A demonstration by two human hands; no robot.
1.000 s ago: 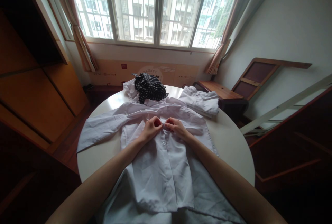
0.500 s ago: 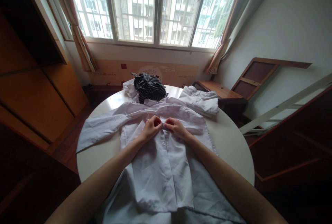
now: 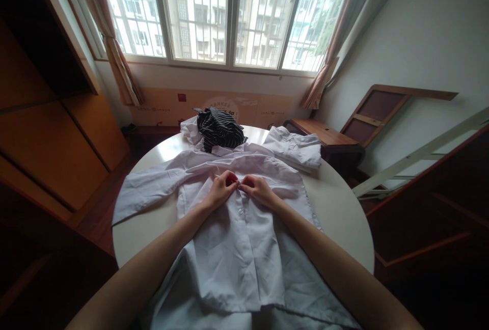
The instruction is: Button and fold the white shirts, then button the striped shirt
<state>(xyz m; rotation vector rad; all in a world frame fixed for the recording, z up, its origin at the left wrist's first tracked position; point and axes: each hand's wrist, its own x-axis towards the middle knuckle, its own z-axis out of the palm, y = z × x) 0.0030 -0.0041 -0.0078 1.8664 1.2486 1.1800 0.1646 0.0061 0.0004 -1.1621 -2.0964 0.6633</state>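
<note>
pinching shirt (image 3: 221,258) on table (image 3: 344,218), left hand (image 3: 221,190), right hand (image 3: 261,191)

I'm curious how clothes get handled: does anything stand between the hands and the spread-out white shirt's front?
Nothing visible: the left hand and right hand pinch its button placket. The black striped garment lies beyond them, by the collar.

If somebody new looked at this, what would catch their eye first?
Probably the white button-up shirt spread across the round white table, with the left hand and right hand pinching its front. A crumpled black-and-white striped garment stands out near the table's far edge, and a bright window fills the upper middle.
</note>
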